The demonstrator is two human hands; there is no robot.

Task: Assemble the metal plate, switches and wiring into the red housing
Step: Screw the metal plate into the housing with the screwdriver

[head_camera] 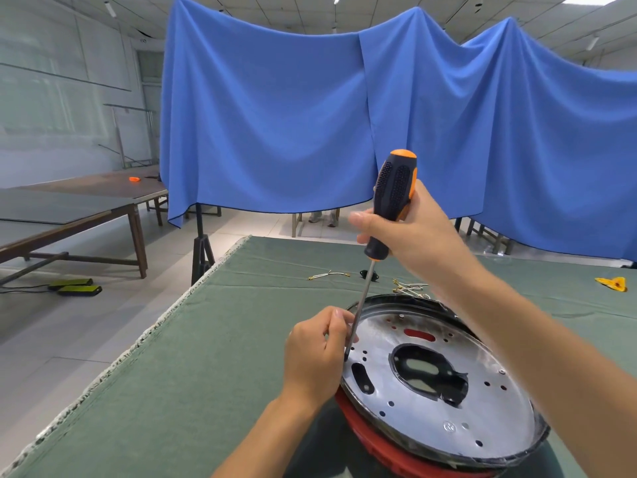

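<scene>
- The left hand (315, 353) pinches the lower shaft of the screwdriver (375, 250), steadying its tip at the left rim of the metal plate (444, 405).
- The plate sits on the red housing (379, 439) on the green-covered table (193, 374).
- The shaft leans up and right to the right hand (410, 232), fingers curled round the handle.
- Loose wiring (408, 288) lies beyond the plate.
- No legible writing.

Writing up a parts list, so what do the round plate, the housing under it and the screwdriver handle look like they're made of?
Round plate: bare shiny metal, mirror-like glare. Housing: red, matte, ribbed, probably moulded plastic. Screwdriver handle: black dimpled grip with orange, likely rubber over plastic.
</scene>
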